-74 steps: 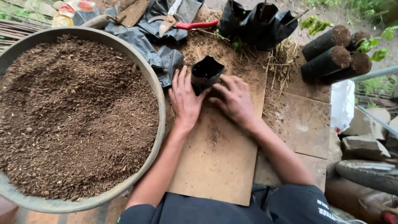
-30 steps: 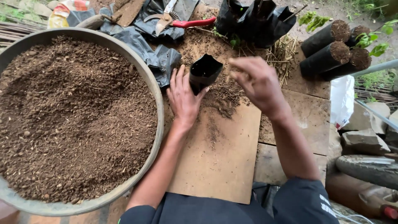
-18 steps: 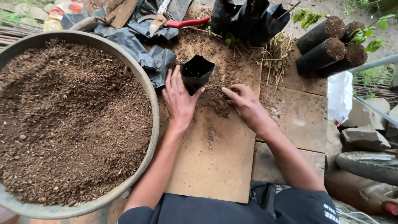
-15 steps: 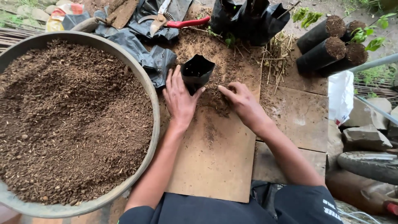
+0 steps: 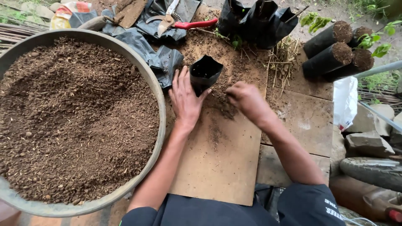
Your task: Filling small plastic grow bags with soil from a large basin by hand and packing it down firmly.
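Right hand (image 5: 247, 98) now curls closed over loose soil (image 5: 224, 106), fingers flat before. Left hand (image 5: 185, 100) open, steadying black nursery bag (image 5: 204, 74) at its 1 o'clock.

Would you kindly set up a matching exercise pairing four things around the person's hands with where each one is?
Things:
1. small black bag
2. red-handled shears
3. filled black tubes
4. big basin

Places:
A. lying on their sides at far right
B. left of the board, full of soil mix
C. against the left hand, mouth open
D. on black plastic at the top

Pairs: 1-C, 2-D, 3-A, 4-B
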